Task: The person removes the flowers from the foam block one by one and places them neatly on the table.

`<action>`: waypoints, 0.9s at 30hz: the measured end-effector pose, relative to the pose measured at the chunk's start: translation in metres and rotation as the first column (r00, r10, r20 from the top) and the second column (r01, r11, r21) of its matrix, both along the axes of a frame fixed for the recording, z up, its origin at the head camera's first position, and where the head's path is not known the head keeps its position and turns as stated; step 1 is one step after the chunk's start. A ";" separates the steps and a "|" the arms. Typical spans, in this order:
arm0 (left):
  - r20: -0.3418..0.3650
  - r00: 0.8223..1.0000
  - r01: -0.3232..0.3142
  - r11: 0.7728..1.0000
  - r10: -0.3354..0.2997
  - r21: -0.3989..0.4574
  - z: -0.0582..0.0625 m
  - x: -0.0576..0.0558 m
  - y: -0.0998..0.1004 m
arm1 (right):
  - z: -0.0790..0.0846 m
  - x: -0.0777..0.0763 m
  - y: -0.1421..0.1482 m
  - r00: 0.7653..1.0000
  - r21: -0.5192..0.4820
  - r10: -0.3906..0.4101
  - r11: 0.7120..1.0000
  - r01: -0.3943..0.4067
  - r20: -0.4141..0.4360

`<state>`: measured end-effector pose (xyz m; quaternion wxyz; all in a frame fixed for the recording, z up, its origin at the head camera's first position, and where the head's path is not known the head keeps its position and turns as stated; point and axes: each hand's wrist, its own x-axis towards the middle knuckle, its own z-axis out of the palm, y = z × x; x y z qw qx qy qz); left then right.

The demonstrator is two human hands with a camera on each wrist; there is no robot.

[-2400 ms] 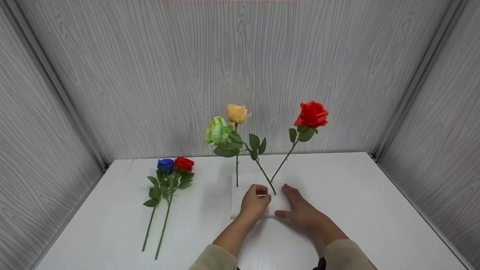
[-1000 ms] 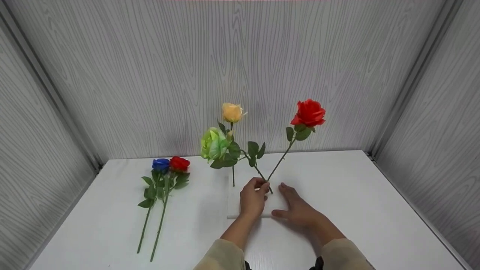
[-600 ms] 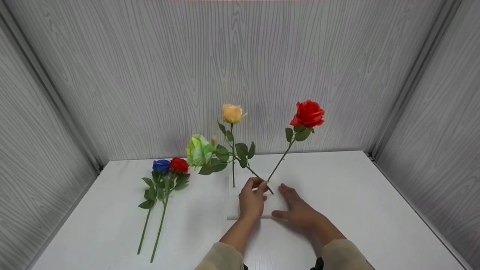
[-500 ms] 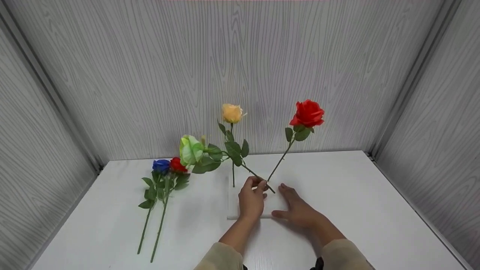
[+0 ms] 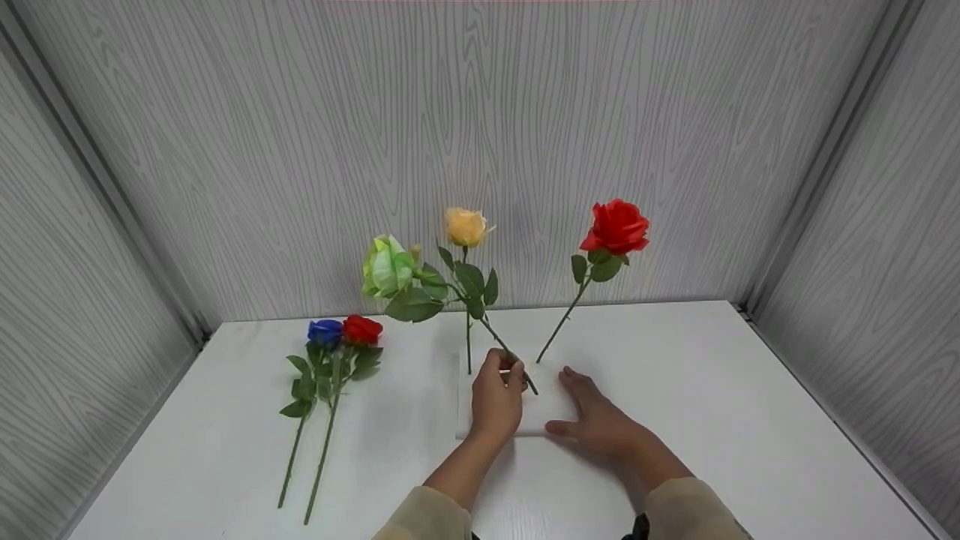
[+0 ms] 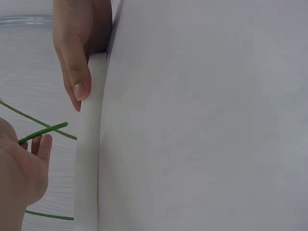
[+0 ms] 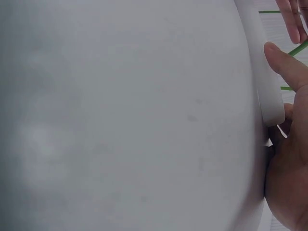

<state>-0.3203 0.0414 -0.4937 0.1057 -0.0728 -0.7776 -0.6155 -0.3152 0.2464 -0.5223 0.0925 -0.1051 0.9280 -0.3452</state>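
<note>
My left hand (image 5: pixel 496 397) pinches the lower stem of a light green artificial rose (image 5: pixel 389 268), which slants up to the left. In the left wrist view, the cut end of that green stem (image 6: pixel 53 128) shows beyond the fingers, seemingly free. My right hand (image 5: pixel 604 424) rests along the right side of a thin white block (image 5: pixel 469 409), its thumb at the front edge (image 7: pixel 267 77) and its other fingers spread. From the block rise a yellow rose (image 5: pixel 466 226), upright, and a red rose (image 5: pixel 616 227), tilted right.
On the table's left lie a blue rose (image 5: pixel 325 331) and a second red rose (image 5: pixel 362 330), stems toward me. A grey wood-grain panel (image 5: pixel 480 112) stands behind the white table (image 5: pixel 712 405), with more panels at both sides.
The green rose's bloom swung left and down, then rose again in the last half second. Its stem end and my left hand shifted slightly left. My right hand stayed at the block.
</note>
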 end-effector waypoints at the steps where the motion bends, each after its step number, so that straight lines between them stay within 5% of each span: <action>1: -0.002 1.000 0.002 1.000 -0.002 -0.012 0.000 0.001 -0.001 | 0.000 0.000 0.000 1.000 0.001 0.002 1.000 -0.002 -0.002; 18: -0.063 0.998 -0.032 0.968 0.016 -0.248 0.004 0.018 -0.033 | 0.000 0.003 0.002 1.000 -0.033 0.004 0.999 -0.004 0.016; 27: -0.090 0.996 -0.040 0.952 0.013 -0.302 0.002 0.022 -0.053 | 0.000 0.001 0.003 1.000 -0.032 0.021 0.999 -0.021 0.007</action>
